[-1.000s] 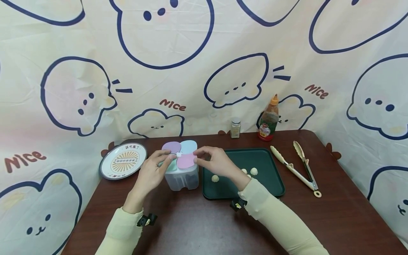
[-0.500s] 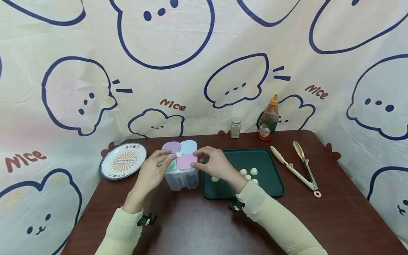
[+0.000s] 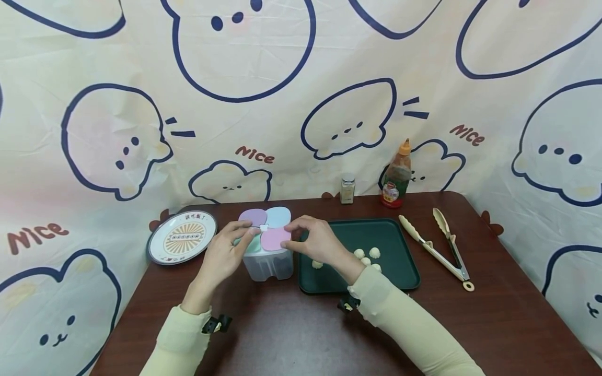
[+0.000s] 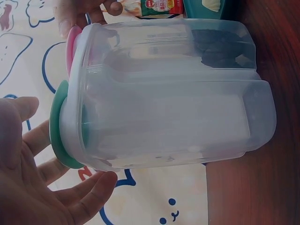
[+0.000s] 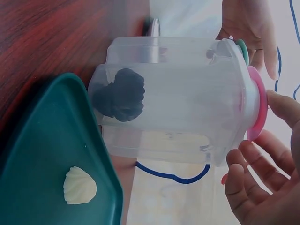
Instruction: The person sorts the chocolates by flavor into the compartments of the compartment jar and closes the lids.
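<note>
A clear plastic storage box (image 3: 268,265) stands upright on the table, topped by petal-shaped flip lids: a pink lid (image 3: 274,239), a green lid (image 3: 254,245), a purple lid (image 3: 252,216) and a light blue lid (image 3: 279,214). My right hand (image 3: 317,241) pinches the pink lid at its outer edge, thumb over it and fingers below. On the other side, my left hand (image 3: 224,254) rests by the green lid with loosely bent fingers along the box's rim; its thumb is off the lid in the left wrist view. Dark lumpy pieces (image 5: 123,96) lie inside the box's bottom.
Right of the box lies a dark green tray (image 3: 400,261) with several small cream-coloured shell-like pieces (image 3: 374,253). A patterned plate (image 3: 182,237) is at left, tongs (image 3: 449,261) at right. Behind stand a small jar (image 3: 347,189) and a squeeze bottle (image 3: 396,180).
My right hand has shifted slightly left, its thumb now farther over the pink lid's edge. The left hand and the box stay in place.
</note>
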`<control>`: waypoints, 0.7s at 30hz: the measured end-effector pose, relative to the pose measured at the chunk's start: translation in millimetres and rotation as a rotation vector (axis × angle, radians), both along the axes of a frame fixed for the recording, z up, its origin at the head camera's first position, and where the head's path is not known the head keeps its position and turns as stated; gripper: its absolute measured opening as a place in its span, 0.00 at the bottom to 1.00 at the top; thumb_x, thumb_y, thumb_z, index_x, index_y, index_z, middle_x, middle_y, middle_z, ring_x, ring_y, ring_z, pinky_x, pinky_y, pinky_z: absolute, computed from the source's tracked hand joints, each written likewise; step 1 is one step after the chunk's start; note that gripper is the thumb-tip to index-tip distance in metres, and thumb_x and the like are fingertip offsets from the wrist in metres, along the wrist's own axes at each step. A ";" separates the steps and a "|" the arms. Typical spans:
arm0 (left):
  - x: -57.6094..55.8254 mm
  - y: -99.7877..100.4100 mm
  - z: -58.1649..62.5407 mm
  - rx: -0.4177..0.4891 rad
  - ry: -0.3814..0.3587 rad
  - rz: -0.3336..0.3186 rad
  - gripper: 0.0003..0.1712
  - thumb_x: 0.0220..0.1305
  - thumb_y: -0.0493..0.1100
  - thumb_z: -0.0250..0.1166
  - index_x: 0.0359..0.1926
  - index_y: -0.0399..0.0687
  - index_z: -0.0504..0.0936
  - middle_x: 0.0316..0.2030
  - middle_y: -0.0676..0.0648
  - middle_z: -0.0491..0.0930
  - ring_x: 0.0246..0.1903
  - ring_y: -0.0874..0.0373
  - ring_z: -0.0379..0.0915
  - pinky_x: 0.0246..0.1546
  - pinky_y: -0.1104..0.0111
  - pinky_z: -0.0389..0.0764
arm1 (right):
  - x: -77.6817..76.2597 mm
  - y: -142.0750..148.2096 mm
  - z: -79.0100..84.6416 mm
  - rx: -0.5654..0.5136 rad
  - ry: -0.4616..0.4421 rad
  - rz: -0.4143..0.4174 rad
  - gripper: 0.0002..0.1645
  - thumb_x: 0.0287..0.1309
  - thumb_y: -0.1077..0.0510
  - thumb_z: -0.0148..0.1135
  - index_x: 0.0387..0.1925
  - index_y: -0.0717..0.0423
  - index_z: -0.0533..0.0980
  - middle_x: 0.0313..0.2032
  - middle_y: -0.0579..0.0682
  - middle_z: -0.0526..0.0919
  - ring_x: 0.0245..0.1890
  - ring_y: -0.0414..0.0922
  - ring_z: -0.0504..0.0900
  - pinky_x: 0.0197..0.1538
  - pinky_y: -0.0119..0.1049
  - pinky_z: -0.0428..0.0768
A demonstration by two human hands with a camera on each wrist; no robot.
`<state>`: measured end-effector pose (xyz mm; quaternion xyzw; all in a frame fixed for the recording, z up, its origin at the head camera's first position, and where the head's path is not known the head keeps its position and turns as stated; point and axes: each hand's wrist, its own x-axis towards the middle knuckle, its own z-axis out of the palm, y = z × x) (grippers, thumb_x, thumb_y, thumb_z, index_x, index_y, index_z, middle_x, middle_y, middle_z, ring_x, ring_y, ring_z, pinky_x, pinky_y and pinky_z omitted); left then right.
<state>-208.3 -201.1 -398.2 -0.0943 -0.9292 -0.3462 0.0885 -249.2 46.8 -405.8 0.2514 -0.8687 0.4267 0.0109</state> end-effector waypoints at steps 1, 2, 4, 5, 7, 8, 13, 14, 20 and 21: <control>0.0 0.0 0.3 0.000 0.001 0.000 0.30 0.75 0.64 0.48 0.55 0.53 0.85 0.64 0.46 0.75 0.66 0.45 0.68 0.64 0.42 0.68 | 0.0 0.2 -0.1 -0.002 0.001 -0.001 0.23 0.52 0.44 0.76 0.49 0.45 0.84 0.43 0.41 0.83 0.42 0.45 0.81 0.40 0.33 0.79; 0.2 0.2 0.8 -0.001 0.000 0.000 0.30 0.75 0.64 0.48 0.56 0.53 0.85 0.64 0.46 0.75 0.66 0.45 0.68 0.64 0.42 0.68 | -0.1 0.3 -0.2 -0.003 0.003 -0.002 0.23 0.51 0.44 0.76 0.49 0.45 0.84 0.43 0.41 0.83 0.41 0.43 0.81 0.40 0.33 0.79; 0.2 0.2 0.8 -0.001 0.001 0.000 0.30 0.75 0.64 0.48 0.56 0.52 0.85 0.64 0.46 0.75 0.66 0.44 0.68 0.64 0.42 0.68 | 0.0 0.3 -0.3 0.000 0.012 -0.004 0.23 0.52 0.44 0.76 0.49 0.45 0.84 0.44 0.40 0.83 0.41 0.39 0.80 0.41 0.32 0.79; 0.2 0.2 0.8 0.000 0.000 0.002 0.30 0.75 0.64 0.48 0.56 0.52 0.85 0.64 0.46 0.75 0.66 0.45 0.68 0.64 0.42 0.68 | 0.2 0.3 -0.3 -0.001 0.014 -0.005 0.23 0.52 0.44 0.76 0.50 0.45 0.84 0.44 0.40 0.84 0.40 0.39 0.79 0.41 0.32 0.79; 0.5 0.4 0.7 0.001 -0.002 0.002 0.30 0.75 0.64 0.48 0.56 0.52 0.85 0.64 0.46 0.75 0.66 0.45 0.68 0.64 0.42 0.68 | 0.3 0.4 -0.9 0.002 0.017 -0.007 0.24 0.51 0.44 0.76 0.50 0.45 0.85 0.45 0.41 0.84 0.41 0.38 0.79 0.42 0.33 0.80; 0.6 0.6 0.7 0.000 -0.002 0.003 0.30 0.75 0.64 0.48 0.56 0.51 0.85 0.64 0.46 0.75 0.66 0.45 0.69 0.64 0.42 0.68 | 0.3 0.4 -1.2 0.004 0.018 -0.008 0.24 0.51 0.44 0.76 0.50 0.45 0.85 0.45 0.41 0.84 0.41 0.38 0.79 0.43 0.34 0.80; 1.3 0.8 0.0 0.003 0.005 0.002 0.30 0.75 0.63 0.49 0.55 0.49 0.85 0.63 0.45 0.76 0.65 0.44 0.69 0.63 0.42 0.69 | 0.2 0.5 -3.8 0.006 0.015 -0.019 0.25 0.51 0.43 0.76 0.51 0.45 0.85 0.47 0.41 0.85 0.47 0.42 0.80 0.50 0.42 0.81; 1.4 0.7 0.0 0.003 0.005 0.001 0.30 0.75 0.63 0.49 0.55 0.48 0.85 0.63 0.45 0.76 0.65 0.44 0.69 0.63 0.42 0.69 | 0.2 0.6 -4.1 0.007 0.016 -0.021 0.25 0.51 0.42 0.76 0.51 0.44 0.85 0.47 0.41 0.85 0.48 0.42 0.80 0.51 0.43 0.81; 1.3 0.3 0.3 0.001 0.002 -0.001 0.29 0.75 0.64 0.48 0.56 0.52 0.85 0.64 0.45 0.75 0.66 0.44 0.69 0.64 0.42 0.68 | 0.5 0.8 -5.8 0.026 0.048 -0.035 0.25 0.51 0.41 0.75 0.51 0.43 0.85 0.49 0.41 0.85 0.51 0.43 0.81 0.54 0.46 0.80; 1.3 0.1 0.3 0.001 0.001 -0.001 0.29 0.75 0.64 0.48 0.56 0.52 0.85 0.64 0.45 0.75 0.66 0.44 0.69 0.64 0.42 0.68 | 0.6 0.9 -6.1 0.030 0.054 -0.036 0.26 0.51 0.41 0.75 0.51 0.43 0.85 0.49 0.41 0.85 0.52 0.43 0.81 0.55 0.47 0.80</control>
